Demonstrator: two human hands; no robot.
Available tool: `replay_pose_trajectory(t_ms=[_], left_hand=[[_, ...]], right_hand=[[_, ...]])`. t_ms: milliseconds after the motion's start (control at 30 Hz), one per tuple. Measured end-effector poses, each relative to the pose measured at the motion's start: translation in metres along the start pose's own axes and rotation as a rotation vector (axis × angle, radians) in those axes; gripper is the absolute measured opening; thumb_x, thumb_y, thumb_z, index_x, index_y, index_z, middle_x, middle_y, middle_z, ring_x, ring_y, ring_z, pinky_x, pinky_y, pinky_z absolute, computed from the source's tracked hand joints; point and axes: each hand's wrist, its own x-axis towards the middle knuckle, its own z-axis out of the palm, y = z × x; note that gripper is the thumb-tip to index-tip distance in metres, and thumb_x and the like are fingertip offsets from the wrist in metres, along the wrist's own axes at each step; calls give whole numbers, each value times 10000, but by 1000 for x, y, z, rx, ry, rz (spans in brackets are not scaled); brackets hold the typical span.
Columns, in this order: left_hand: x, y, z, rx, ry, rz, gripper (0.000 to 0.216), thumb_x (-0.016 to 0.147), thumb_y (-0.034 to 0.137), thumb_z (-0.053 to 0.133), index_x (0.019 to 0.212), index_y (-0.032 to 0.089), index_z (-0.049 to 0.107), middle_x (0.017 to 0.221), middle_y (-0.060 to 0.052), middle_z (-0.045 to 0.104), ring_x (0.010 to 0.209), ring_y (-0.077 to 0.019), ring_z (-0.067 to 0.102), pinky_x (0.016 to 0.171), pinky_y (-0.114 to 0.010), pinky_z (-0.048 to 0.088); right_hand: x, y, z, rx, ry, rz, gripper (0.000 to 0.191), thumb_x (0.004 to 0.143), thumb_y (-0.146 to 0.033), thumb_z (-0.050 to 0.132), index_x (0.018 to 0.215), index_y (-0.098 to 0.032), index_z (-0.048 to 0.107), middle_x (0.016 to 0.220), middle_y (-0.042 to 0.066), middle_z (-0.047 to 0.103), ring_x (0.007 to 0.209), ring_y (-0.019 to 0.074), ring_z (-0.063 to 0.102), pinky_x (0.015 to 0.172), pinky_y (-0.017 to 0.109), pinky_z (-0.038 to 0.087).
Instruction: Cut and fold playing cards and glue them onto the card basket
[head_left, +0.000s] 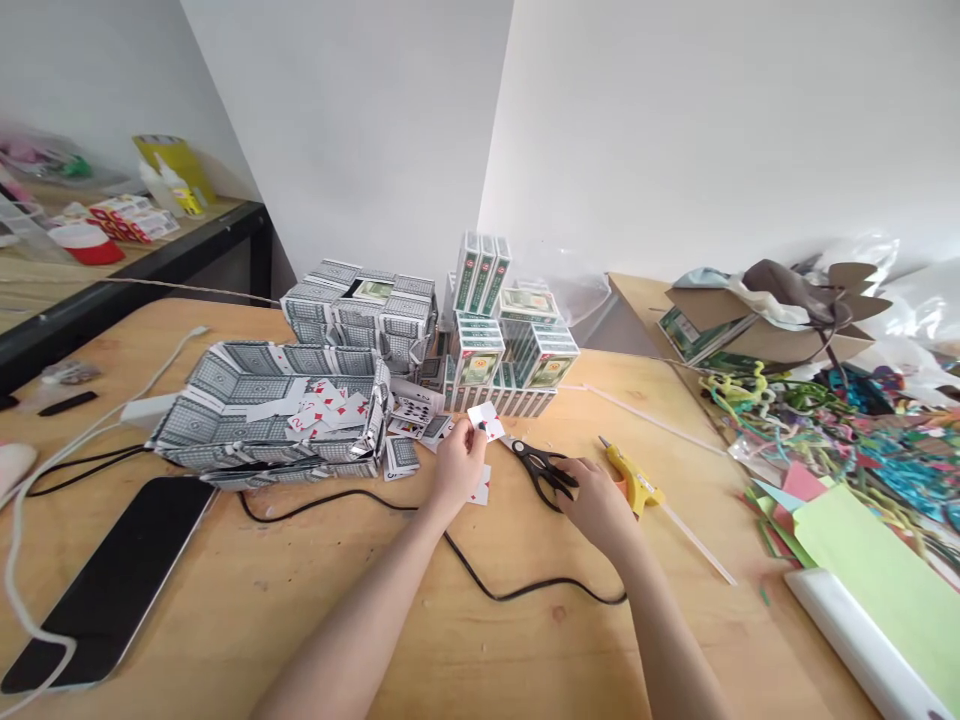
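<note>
My left hand pinches a white playing card piece with red marks. Another red-marked card lies on the table just beneath that hand. My right hand has its fingers on the handles of black scissors, whose blades point toward the held card. To the left, a box built from folded playing cards stands without a cover and holds several loose card pieces. More playing cards lie between that box and my left hand.
A yellow glue gun with a clear glue stick lies right of my right hand. Stacked card packs and a second card-built box stand behind. A black cable crosses the table; a phone lies left, coloured paper right.
</note>
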Motion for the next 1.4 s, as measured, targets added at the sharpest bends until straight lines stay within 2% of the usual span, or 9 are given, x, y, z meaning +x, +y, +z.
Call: replay_pose_trajectory(t_ms=[167,500,700,867,1000,1067,1167,1300,1400], left_hand=[[-2,1,-1,-84,0,-49,299,802,307,403,526,207,348,449,40,385,432,-106,369,452,-233,256],[-3,8,-7,-184,14,-77,330,820,357,395,529,211,341,458,38,386,435,-106,367,458,-233,284],[-1,1,-6,-171,-4,-63,329,829,374,387,545,211,355,463,38,410,436,-106,388,457,-229,293],[-1,-3,-5,-148,-33,-54,317,819,339,407,537,210,346,450,45,404,422,-102,384,457,-227,294],[-1,3,-6,-196,12,-61,320,823,358,404,545,207,359,459,46,400,425,-96,382,445,-221,297],[-1,7,-8,-219,48,-64,325,823,371,402,547,204,359,467,47,396,438,-95,389,451,-218,303],[-1,9,-10,-241,80,-68,319,820,365,405,550,201,356,470,51,386,447,-92,387,462,-215,304],[0,7,-13,-287,93,-83,310,814,352,412,551,198,355,468,56,377,440,-84,373,454,-209,289],[3,4,-13,-318,123,-120,321,807,361,420,540,193,357,469,56,381,441,-80,383,457,-204,294]], right_hand=[[0,-21,-6,-178,-79,3,204,663,-263,598,844,-169,606,799,85,628,854,246,562,641,284,373],[-21,-25,-13,-74,-170,101,140,627,-260,568,522,-188,510,568,36,562,529,163,514,461,248,270],[-30,-15,-18,419,-318,315,88,601,-254,602,546,-189,578,436,-16,540,400,115,468,386,219,273],[-44,-9,-18,817,-489,485,240,615,-354,667,518,-162,561,427,13,566,358,100,461,368,212,323],[-47,-21,-15,1222,-455,478,258,631,-366,696,603,-145,566,500,18,571,411,109,499,418,234,387],[-41,-31,-14,1438,-354,474,254,626,-352,716,644,-150,563,547,10,563,459,108,510,445,231,406],[-30,-44,-10,1662,-211,438,272,617,-366,730,656,-165,550,583,-22,515,426,56,409,380,184,329],[-26,-50,8,1721,-282,343,376,714,-535,587,647,-169,539,468,-57,389,359,39,279,329,171,225],[-32,-46,22,1673,-329,299,457,733,-609,510,651,-161,546,418,-58,361,338,48,282,319,177,228]])
